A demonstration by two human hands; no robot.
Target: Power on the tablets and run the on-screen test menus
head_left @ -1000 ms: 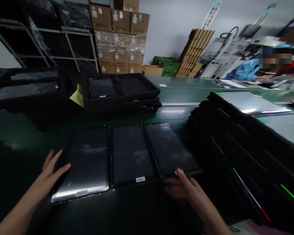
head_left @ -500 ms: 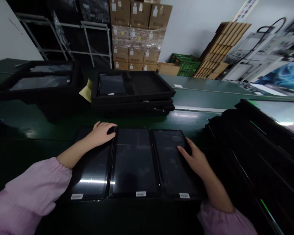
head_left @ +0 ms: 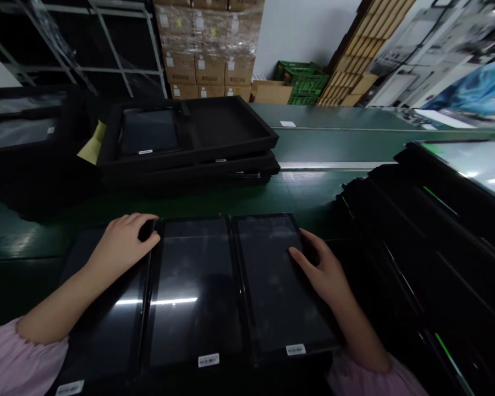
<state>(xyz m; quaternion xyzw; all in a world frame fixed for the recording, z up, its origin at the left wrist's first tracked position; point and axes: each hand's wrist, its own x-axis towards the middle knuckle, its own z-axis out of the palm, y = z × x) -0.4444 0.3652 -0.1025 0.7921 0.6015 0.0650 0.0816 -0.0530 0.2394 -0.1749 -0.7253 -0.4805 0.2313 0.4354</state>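
Note:
Three dark tablets with small white barcode labels lie side by side in front of me: the left tablet [head_left: 111, 324], the middle tablet [head_left: 196, 319] and the right tablet [head_left: 272, 297]. My left hand [head_left: 126, 239] reaches across the left tablet. Its fingers are curled and its thumb and index fingertip meet the seam by the far corners of the left and middle tablets. On the right tablet's outer edge, my right hand [head_left: 324, 269] has its thumb on the screen and its fingers down the side, where the fingertips are partly hidden.
Stacked black foam trays [head_left: 231, 121] stand behind the tablets, one holding another tablet [head_left: 149, 131]. More trays [head_left: 20, 143] and a yellow paper [head_left: 94, 144] are at left. A tall dark stack [head_left: 429, 236] stands close at right. Cartons [head_left: 210, 69] and green crates [head_left: 303, 80] are beyond.
My view has shifted closer, so the tablets look larger and lower left, and the background sits higher. Both hands keep nearly the same places on the tablets.

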